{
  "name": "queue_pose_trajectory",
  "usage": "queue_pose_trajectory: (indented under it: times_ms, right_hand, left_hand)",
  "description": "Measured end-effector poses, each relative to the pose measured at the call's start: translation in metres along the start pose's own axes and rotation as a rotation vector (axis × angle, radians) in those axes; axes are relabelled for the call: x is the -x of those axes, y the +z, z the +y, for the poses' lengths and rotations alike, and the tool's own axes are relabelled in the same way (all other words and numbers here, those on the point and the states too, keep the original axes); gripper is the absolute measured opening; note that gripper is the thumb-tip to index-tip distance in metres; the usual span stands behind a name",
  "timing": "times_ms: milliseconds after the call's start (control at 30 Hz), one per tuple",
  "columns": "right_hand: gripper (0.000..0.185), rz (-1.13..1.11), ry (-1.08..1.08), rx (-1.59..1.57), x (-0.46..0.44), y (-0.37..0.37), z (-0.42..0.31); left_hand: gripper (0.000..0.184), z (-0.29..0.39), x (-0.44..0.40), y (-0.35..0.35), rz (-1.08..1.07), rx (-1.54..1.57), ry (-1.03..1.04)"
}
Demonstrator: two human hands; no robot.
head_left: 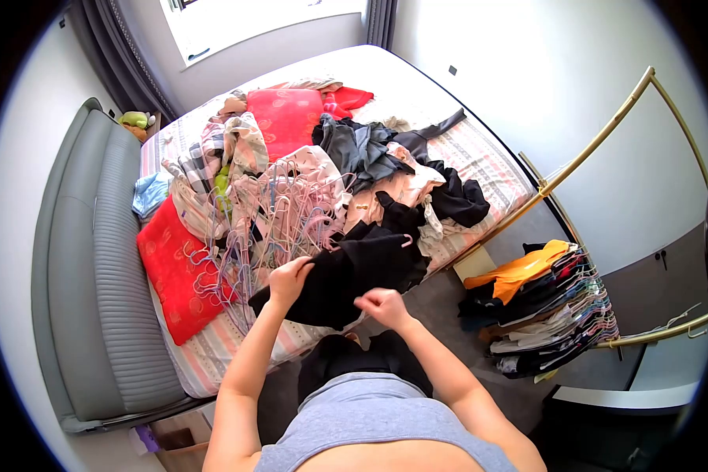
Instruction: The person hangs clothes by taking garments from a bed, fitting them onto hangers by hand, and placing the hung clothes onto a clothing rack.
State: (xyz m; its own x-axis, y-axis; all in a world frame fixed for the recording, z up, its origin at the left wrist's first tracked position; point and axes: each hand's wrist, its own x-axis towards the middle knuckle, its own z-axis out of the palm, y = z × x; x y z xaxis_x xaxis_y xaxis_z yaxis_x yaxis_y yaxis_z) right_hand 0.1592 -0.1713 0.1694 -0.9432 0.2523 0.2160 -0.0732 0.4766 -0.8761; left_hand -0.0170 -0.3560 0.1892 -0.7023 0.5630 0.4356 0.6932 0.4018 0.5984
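Observation:
A black garment is spread between my hands over the bed's near edge. My left hand is closed on its left side, thumb on top. My right hand is curled in a pinch at the garment's lower right edge, fingertips against the black cloth. Just beyond, a pink hanger hook pokes out of the black fabric; whether it belongs to the held garment I cannot tell. To the left of the cloth lies a tangled heap of pink, blue and white hangers.
Piled clothes, including a grey garment, cover much of the bed. A red pillow lies by the grey headboard. At right stands a gold clothes rack with several hung clothes, an orange one on top.

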Motion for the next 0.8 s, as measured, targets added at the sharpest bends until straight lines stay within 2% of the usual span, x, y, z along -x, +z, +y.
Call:
queue_pose_trajectory:
  times_ms: [33, 100, 167, 200, 300, 333, 367, 433, 500, 567, 600, 633, 700, 733, 800]
  right_hand:
    - [0.015, 0.157, 0.046, 0.166, -0.007, -0.003, -0.009]
    - [0.025, 0.518, -0.181, 0.436, -0.030, -0.013, -0.026]
    - [0.036, 0.371, -0.271, 0.498, -0.042, -0.023, -0.033]
    - [0.026, 0.316, -0.301, 0.477, -0.044, -0.024, -0.028]
    - [0.020, 0.226, -0.110, 0.331, -0.041, -0.036, -0.019]
    - [0.020, 0.425, -0.105, 0.236, -0.040, -0.033, -0.017]
    - [0.020, 0.457, 0.032, 0.207, -0.035, -0.038, -0.013]
    - [0.020, 0.540, 0.130, 0.171, -0.024, -0.051, -0.009]
    - [0.021, 0.570, 0.209, 0.177, -0.011, -0.061, -0.001]
    - [0.022, 0.610, 0.255, 0.157, 0.000, -0.070, 0.010]
    - [0.023, 0.635, 0.273, 0.145, 0.005, -0.075, 0.015]
    - [0.023, 0.657, 0.274, 0.120, 0.011, -0.081, 0.020]
    - [0.024, 0.700, 0.278, 0.070, 0.023, -0.093, 0.030]
    - [0.023, 0.701, 0.340, 0.012, 0.029, -0.102, 0.030]
    - [0.023, 0.763, 0.328, -0.074, 0.041, -0.120, 0.036]
  left_hand:
    - [0.016, 0.004, 0.001, 0.001, -0.028, 0.029, 0.025]
    - [0.015, 0.012, -0.002, 0.003, -0.057, 0.081, 0.094]
    - [0.017, 0.025, -0.007, 0.003, -0.080, 0.165, 0.160]
    - [0.017, 0.030, -0.009, 0.005, -0.091, 0.168, 0.159]
    - [0.016, 0.045, -0.020, 0.007, 0.059, 0.056, 0.305]
    - [0.019, 0.045, -0.022, 0.011, 0.190, 0.018, 0.310]
    - [0.018, 0.048, -0.023, 0.012, 0.291, -0.011, 0.237]
    - [0.018, 0.031, -0.014, 0.032, 0.407, 0.140, -0.008]
    - [0.031, 0.012, 0.006, 0.064, 0.301, 0.382, -0.444]
    - [0.046, 0.001, 0.026, 0.101, 0.214, 0.377, -0.622]
    - [0.059, 0.002, 0.033, 0.120, 0.181, 0.488, -0.685]
    - [0.065, 0.008, 0.034, 0.132, 0.077, 0.493, -0.771]
    - [0.046, 0.023, 0.031, 0.153, -0.191, 0.629, -0.890]
    - [0.040, 0.036, 0.024, 0.152, -0.285, 0.750, -0.847]
    - [0.028, 0.060, 0.008, 0.154, -0.473, 0.985, -0.751]
